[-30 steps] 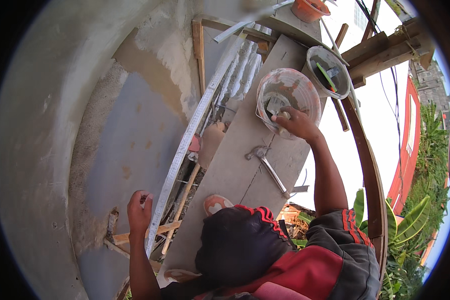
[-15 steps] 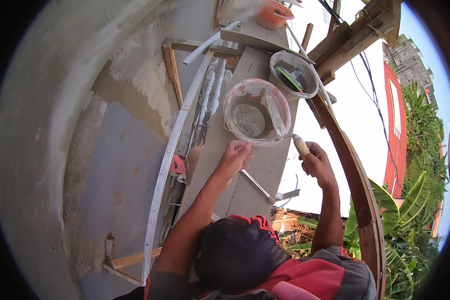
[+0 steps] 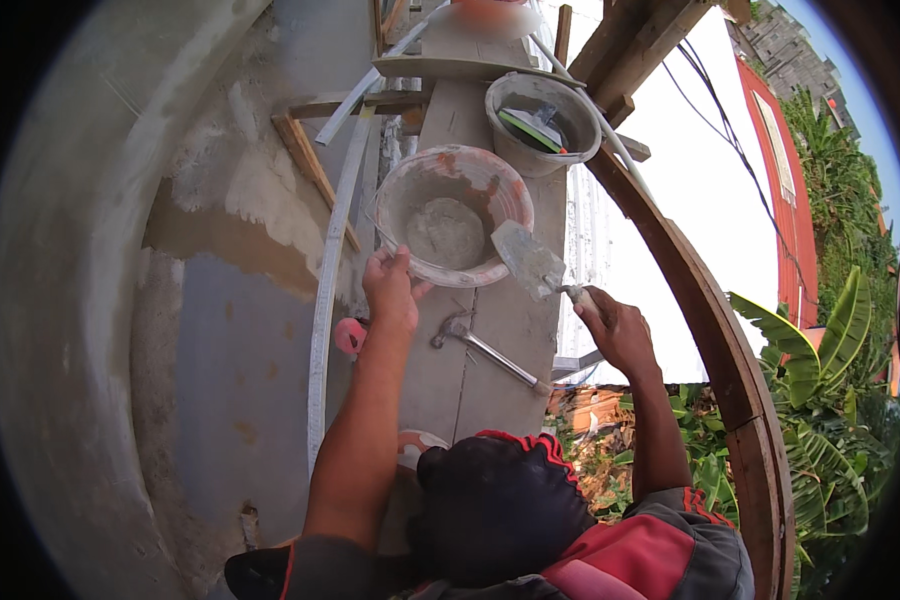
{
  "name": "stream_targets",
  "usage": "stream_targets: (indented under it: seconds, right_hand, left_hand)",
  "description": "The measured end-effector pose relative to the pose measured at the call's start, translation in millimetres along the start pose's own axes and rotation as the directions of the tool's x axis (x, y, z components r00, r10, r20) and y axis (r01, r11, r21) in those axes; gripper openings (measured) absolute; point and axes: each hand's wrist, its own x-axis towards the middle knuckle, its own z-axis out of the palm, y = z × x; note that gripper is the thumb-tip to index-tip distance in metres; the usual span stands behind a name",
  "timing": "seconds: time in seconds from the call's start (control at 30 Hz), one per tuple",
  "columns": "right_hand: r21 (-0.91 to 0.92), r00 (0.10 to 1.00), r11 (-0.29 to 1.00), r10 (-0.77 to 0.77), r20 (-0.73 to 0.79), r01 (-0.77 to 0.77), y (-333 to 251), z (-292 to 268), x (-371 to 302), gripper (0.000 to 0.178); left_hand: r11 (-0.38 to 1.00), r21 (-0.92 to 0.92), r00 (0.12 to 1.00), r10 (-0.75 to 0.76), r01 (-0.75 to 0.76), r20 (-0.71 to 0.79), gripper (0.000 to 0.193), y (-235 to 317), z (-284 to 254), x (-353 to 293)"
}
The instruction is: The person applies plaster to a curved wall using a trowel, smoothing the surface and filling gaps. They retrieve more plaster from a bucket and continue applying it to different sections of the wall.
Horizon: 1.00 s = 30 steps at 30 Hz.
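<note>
Evidently, the work area is bounded on the left by a curved, rendered wall [image 3: 70, 300], with a plank platform [image 3: 430, 375] carrying the gear and a bent timber rail [image 3: 715, 300] along the right. A long metal straightedge [image 3: 331, 270] extends down the platform's left side. The mortar bucket [image 3: 500, 188] stands on the planks ahead of the person, just in front of a grey pail [image 3: 530, 160] holding a green-edged tool [image 3: 532, 130]. The left hand [image 3: 394, 288] is closed on the mortar bucket's near-left rim; the right hand [image 3: 618, 332] grips the handle of a trowel [image 3: 530, 262], its blade smeared grey. A claw hammer [image 3: 500, 357] lies on the planks nearer the person, touched by neither hand. In judgement, the step in hand is working the grey mortar [image 3: 445, 233] while the bucket is steadied; the next move calls for a firm rim hold and a controlled blade angle over the opening. Regarding limits: the person's dark head covering [image 3: 500, 500] conceals the near planks, an orange tub [image 3: 485, 18] is blurred and cut off at the top, blade-to-rim contact cannot be confirmed, mortar depth is unreadable, and a small pink object [image 3: 350, 336] beside the left forearm is unidentifiable.
</note>
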Motion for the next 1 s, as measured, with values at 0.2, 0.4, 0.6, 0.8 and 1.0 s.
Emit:
stream_targets:
  seconds: [0.2,0.4,0.6,0.8,1.0]
  right_hand:
    - [-0.185,0.991,0.974,0.127,-0.036,-0.131,27.2,-34.7,-58.0,0.046]
    - [0.085,0.990,0.995,-0.032,-0.137,0.044,-8.2,33.0,-11.7,0.041]
    - [-0.239,0.898,0.952,-0.269,-0.348,0.192,19.3,162.1,68.0,0.039]
    - [-0.298,0.929,0.945,-0.225,-0.293,0.135,105.2,142.6,-0.1,0.034]
    - [0.263,0.907,0.911,-0.213,-0.363,0.319,62.7,111.0,-33.1,0.038]
  left_hand:
    - [0.995,0.092,0.999,-0.032,0.029,0.030,0.023,15.7,-10.1,8.4]
    - [0.991,0.086,0.991,-0.112,0.106,0.071,0.029,24.9,-7.2,5.1]
    - [0.987,0.106,0.987,-0.133,0.124,0.089,0.035,29.0,-4.9,3.4]
    - [0.989,0.109,0.990,-0.114,0.105,0.078,0.035,25.9,-8.2,7.7]
    - [0.983,0.155,0.990,-0.111,0.097,0.084,0.033,25.1,-15.3,2.4]
